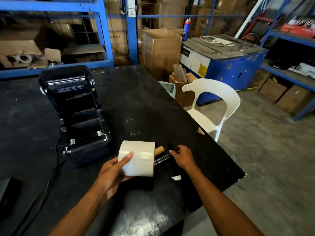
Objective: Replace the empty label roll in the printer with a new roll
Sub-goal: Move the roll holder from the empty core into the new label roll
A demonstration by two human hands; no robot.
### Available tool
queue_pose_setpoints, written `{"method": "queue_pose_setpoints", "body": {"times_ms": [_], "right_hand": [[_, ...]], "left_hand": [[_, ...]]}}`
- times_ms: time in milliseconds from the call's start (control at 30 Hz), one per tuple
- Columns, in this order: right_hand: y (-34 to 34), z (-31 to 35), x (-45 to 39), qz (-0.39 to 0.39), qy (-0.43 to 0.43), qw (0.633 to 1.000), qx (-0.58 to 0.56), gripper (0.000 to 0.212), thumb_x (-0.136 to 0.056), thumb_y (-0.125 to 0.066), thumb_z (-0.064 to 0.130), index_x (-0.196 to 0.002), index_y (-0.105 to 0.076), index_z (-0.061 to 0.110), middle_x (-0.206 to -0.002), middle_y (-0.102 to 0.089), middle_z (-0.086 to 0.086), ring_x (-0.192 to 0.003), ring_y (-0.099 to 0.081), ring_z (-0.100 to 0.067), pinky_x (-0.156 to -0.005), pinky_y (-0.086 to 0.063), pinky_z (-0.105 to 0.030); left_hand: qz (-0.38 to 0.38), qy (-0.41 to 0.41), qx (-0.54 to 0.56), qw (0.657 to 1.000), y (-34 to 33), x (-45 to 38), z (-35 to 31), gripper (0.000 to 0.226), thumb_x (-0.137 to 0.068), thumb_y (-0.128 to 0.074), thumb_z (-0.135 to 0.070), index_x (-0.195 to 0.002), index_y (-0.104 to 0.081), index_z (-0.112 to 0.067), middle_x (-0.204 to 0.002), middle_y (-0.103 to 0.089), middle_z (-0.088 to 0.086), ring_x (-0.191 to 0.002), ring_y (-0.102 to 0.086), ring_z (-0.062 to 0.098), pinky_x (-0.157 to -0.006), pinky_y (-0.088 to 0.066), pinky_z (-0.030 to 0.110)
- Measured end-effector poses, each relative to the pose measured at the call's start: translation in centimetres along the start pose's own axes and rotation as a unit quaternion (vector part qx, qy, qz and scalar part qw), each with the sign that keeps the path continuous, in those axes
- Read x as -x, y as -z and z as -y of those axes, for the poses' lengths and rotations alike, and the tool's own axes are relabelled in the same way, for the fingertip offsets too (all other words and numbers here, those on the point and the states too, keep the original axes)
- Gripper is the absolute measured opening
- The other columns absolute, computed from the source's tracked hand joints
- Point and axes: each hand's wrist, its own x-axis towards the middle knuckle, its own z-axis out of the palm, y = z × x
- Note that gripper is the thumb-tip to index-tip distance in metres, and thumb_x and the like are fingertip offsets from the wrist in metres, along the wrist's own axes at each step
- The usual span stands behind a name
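The black label printer (pixel 76 113) stands open on the left of the black table (pixel 136 99), its roll bay showing no roll. My left hand (pixel 112 171) grips a full white label roll (pixel 139 159) just above the table's near part. A brown cardboard core (pixel 159 150) lies on the table behind the roll's right end. A black spindle (pixel 162 158) sticks out of the roll's right side, and my right hand (pixel 183 156) pinches its black end piece.
A small white paper scrap (pixel 176 177) lies on the table near my right forearm. A white plastic chair (pixel 214 106) stands at the table's right edge. Cardboard boxes, blue shelving and a blue strapping machine (pixel 221 60) fill the background. A black cable runs off the printer's left side.
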Motion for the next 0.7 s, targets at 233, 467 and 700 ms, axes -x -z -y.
{"method": "queue_pose_setpoints", "body": {"times_ms": [233, 467, 700], "right_hand": [[-0.3, -2.3, 0.7, -0.062, -0.048, 0.990, -0.120, 0.027, -0.084, -0.069, 0.013, -0.107, -0.065, 0.001, -0.103, -0.069, -0.018, -0.096, -0.065, -0.026, -0.084, -0.050, -0.030], [3.7, -0.3, 3.3, -0.156, -0.046, 0.937, -0.309, 0.024, -0.086, -0.066, 0.017, -0.109, -0.065, 0.008, -0.093, -0.067, -0.002, -0.082, -0.062, -0.007, -0.072, -0.048, -0.020], [3.5, 3.2, 6.5, -0.144, 0.039, 0.935, -0.320, 0.023, -0.086, -0.066, 0.019, -0.108, -0.065, 0.010, -0.098, -0.068, -0.008, -0.091, -0.067, -0.018, -0.079, -0.056, -0.029]], "left_hand": [[-0.034, 0.008, 0.070, 0.997, 1.0, -0.2, -0.2, 0.036, -0.067, -0.074, -0.028, -0.096, -0.071, -0.006, -0.089, -0.078, 0.011, -0.079, -0.075, 0.024, -0.057, -0.061, 0.041], [-0.037, 0.029, 0.111, 0.993, 1.3, -0.9, -0.5, 0.046, -0.062, -0.078, -0.037, -0.100, -0.068, -0.012, -0.088, -0.079, 0.008, -0.084, -0.075, 0.025, -0.060, -0.061, 0.046], [-0.020, 0.036, 0.156, 0.987, 0.4, -0.4, -0.4, 0.044, -0.069, -0.074, -0.039, -0.106, -0.064, -0.017, -0.112, -0.067, 0.014, -0.105, -0.064, 0.035, -0.072, -0.059, 0.055]]}}
